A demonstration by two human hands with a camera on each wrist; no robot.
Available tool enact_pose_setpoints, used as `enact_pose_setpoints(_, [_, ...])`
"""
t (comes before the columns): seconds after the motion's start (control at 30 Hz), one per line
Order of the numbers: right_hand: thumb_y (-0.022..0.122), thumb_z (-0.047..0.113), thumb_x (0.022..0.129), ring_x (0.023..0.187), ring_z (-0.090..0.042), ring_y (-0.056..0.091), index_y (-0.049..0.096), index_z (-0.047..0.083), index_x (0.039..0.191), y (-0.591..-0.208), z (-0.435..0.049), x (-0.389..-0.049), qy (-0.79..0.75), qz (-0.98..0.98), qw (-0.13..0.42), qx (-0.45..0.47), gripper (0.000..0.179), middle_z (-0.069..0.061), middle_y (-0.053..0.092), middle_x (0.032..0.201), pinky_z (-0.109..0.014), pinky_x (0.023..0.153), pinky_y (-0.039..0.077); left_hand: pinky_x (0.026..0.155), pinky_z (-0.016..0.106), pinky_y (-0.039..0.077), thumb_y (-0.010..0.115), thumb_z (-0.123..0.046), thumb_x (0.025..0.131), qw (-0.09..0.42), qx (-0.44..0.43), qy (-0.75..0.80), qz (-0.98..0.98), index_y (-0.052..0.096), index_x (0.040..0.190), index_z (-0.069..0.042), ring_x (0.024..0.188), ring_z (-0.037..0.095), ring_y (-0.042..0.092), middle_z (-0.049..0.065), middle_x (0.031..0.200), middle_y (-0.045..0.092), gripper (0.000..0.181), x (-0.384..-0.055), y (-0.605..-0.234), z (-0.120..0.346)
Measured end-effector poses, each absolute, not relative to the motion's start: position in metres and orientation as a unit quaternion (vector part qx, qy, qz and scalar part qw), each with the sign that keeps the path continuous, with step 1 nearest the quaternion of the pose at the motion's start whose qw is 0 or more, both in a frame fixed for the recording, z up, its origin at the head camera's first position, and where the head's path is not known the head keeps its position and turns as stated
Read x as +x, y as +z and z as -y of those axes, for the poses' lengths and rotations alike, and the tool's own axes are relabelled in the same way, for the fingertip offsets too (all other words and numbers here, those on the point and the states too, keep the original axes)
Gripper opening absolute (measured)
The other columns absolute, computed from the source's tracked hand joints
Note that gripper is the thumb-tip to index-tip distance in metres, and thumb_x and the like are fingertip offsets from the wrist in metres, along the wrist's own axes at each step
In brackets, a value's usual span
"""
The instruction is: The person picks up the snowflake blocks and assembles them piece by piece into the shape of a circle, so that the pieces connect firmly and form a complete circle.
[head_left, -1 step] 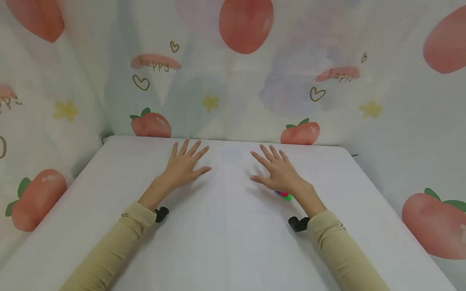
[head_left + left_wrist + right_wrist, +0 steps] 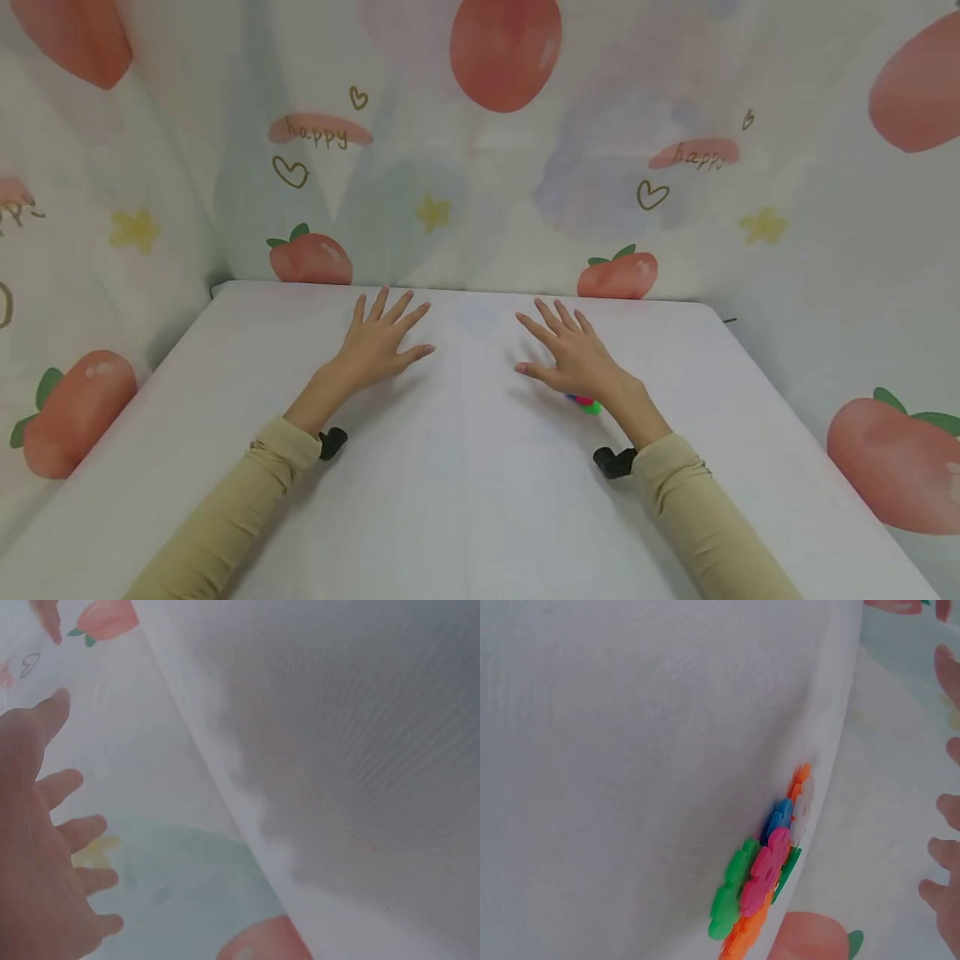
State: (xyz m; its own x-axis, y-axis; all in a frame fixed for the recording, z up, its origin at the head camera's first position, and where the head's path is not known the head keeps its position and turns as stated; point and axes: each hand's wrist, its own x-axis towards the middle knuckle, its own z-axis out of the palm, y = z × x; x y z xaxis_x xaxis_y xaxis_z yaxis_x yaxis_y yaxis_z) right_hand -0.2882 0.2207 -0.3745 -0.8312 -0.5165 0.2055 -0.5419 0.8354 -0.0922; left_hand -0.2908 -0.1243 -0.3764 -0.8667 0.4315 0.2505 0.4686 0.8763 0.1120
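Observation:
Over the far left part of the white table, my left hand (image 2: pixel 375 346) is spread with its fingers straight and holds nothing. My right hand (image 2: pixel 583 357) mirrors it on the right, fingers spread and thumb out to the side, also holding nothing. Below the right hand's palm and wrist lies a small pile of colourful plastic pieces (image 2: pixel 587 402), mostly hidden by the hand in the head view. The right wrist view shows them as flat, scalloped, flower-like pieces: a green piece (image 2: pixel 731 892), a pink piece (image 2: pixel 765 874), a blue piece (image 2: pixel 778 816), plus orange and white ones.
The white table (image 2: pixel 465 500) reaches back to a cloth backdrop (image 2: pixel 480 200) printed with peaches, hearts and the word "happy", which also hangs at both sides. A black wrist camera (image 2: pixel 333 443) pokes out at the left cuff, and another black camera (image 2: pixel 615 462) at the right cuff.

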Motion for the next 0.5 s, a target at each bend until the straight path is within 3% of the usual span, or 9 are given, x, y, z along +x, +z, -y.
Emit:
enact_pose_setpoints(0.33, [0.069,0.049,0.095,0.155,-0.049,0.017,0.036,0.017,0.161,-0.365,-0.226,-0.287,0.086,0.953,0.082,0.279,0.08,-0.02,0.025,0.168,-0.069,0.123,0.013,0.123,0.071,0.002,0.058,-0.054,0.101,0.099,-0.239,-0.113,0.959,0.037,0.161,-0.018,0.157,0.046,0.011,0.015,0.169,0.027,0.073,-0.293,-0.37,0.117])
enact_pose_setpoints(0.5, [0.074,0.035,0.095,0.148,-0.051,0.031,0.047,0.007,0.153,-0.363,-0.239,-0.288,0.137,0.948,0.054,0.281,0.069,-0.025,0.04,0.16,-0.069,0.12,0.023,0.122,0.071,0.007,0.061,-0.049,0.102,0.062,-0.264,-0.152,0.95,0.045,0.156,-0.014,0.154,0.043,0.026,0.013,0.163,0.04,0.066,-0.299,-0.364,0.088])
